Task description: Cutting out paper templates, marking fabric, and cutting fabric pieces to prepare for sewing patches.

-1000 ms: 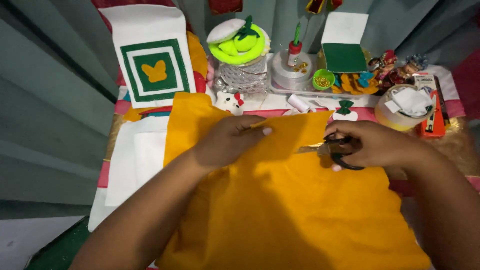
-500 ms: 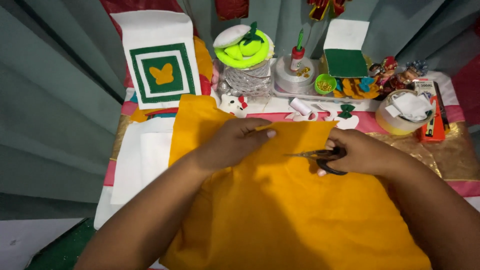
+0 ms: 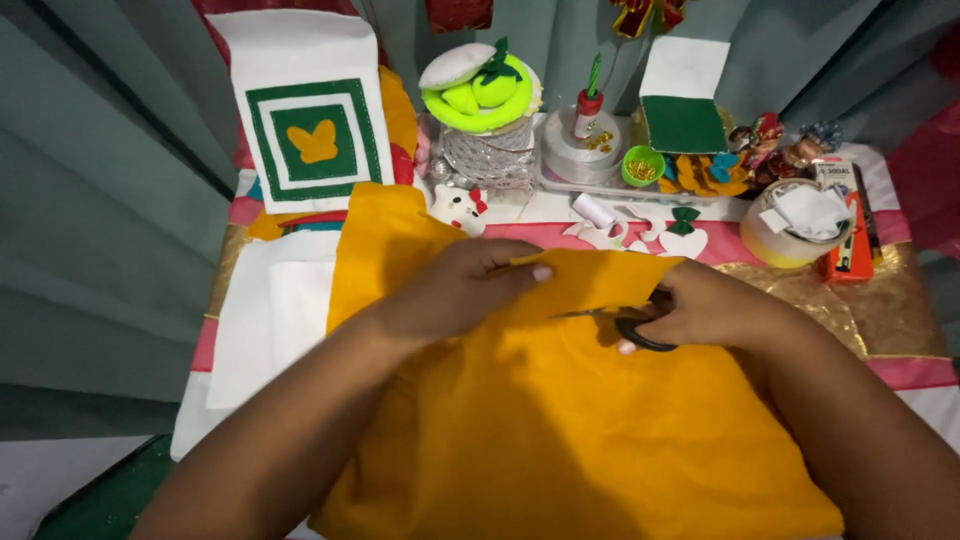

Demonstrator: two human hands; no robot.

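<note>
The right hand (image 3: 715, 310) is closed around black scissors (image 3: 632, 328), blades pointing left into the yellow felt (image 3: 560, 420). The left hand (image 3: 462, 290) lies flat on the felt, fingers together, pinning its upper edge just left of the blades. The felt covers the middle of the table. Beyond it stand a white panel (image 3: 305, 110) with green squares, a tape roll (image 3: 790, 235) and a tray (image 3: 600, 160) of trimmings.

a table (image 3: 905, 310) carries orange felt (image 3: 560, 430), white felt sheets (image 3: 265, 320) and a tape roll (image 3: 790, 240).
</note>
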